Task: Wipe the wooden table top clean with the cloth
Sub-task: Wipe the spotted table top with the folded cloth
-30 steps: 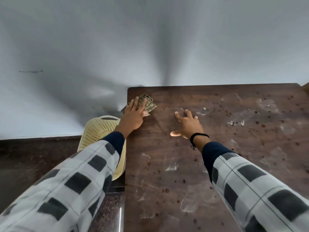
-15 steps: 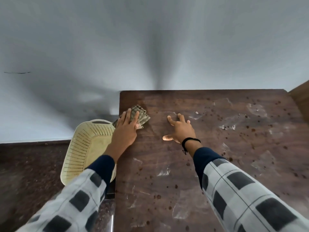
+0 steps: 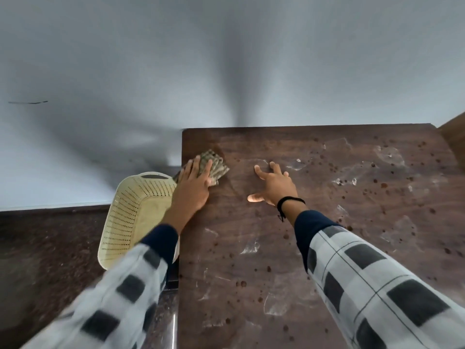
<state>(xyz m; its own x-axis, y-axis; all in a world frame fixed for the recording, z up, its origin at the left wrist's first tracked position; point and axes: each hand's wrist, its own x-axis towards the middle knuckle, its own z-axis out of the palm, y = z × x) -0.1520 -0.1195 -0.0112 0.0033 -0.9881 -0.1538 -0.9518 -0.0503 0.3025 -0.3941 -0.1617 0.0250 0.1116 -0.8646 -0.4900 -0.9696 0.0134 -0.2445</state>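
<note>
So my left hand point(image 3: 193, 187) is pressing flat on the cloth point(image 3: 216, 166), fingers straight and close together, lying on top of it rather than curling round it. The cloth is a folded greenish checked one. It's sitting just left of the frame's centre, right at the table's left edge near the far corner, and a bit of it seems to be poking out past that edge.

My right hand point(image 3: 274, 185) is resting palm down on the bare wood around mid-frame, fingers splayed and thumb sticking out to the left. It's holding nothing and it's clear of the cloth. There's a black band point(image 3: 289, 201) looping round that wrist.

The table point(image 3: 251, 248) is taking up the whole lower right of the frame. It's dark wood, covered in little dark spots and whitish smeary patches, most of them to the right of my right hand and down toward the bottom.

A cream basket point(image 3: 130, 217) full of tiny holes is sitting tilted at left of centre, just beside the table edge and partly under my left forearm. Can't tell if it's touching the table.

My checked sleeves point(image 3: 377, 285) are coming in from both bottom corners, the left one blurry. A pale grey wall point(image 3: 226, 59) is filling the upper half, and a dark speckled surface point(image 3: 37, 248) is lying at lower left.
</note>
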